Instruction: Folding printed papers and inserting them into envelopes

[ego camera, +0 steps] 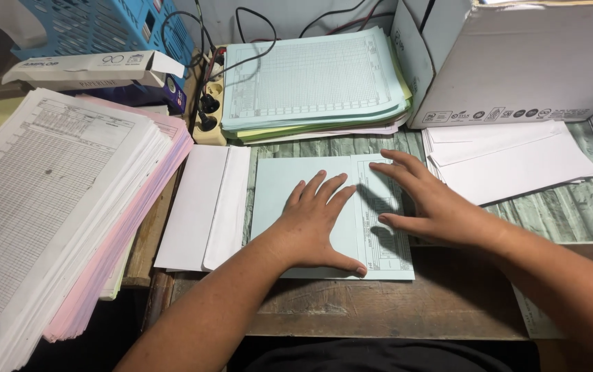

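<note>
Both forearms enter from the near edge and meet over a pale blue form sheet (310,207) lying flat on the worn wooden desk (379,310). Left hand (313,224), palm down with fingers spread, presses the blank folded-over part of the sheet, evidently to hold the fold flat. Right hand (424,200), fingers also spread and fingertips down, rests on the printed strip along the sheet's right side, steadying the edge; neither hand pinches anything. Just left of the sheet lies a white envelope (203,207) with its flap open, within easy reach. Further left, a tall stack of white and pink printed forms (55,207) overhangs the desk. Far centre, a pile of blue and green forms (313,79). Right, loose white envelopes (510,158) lie before a white cardboard box (517,62).
</note>
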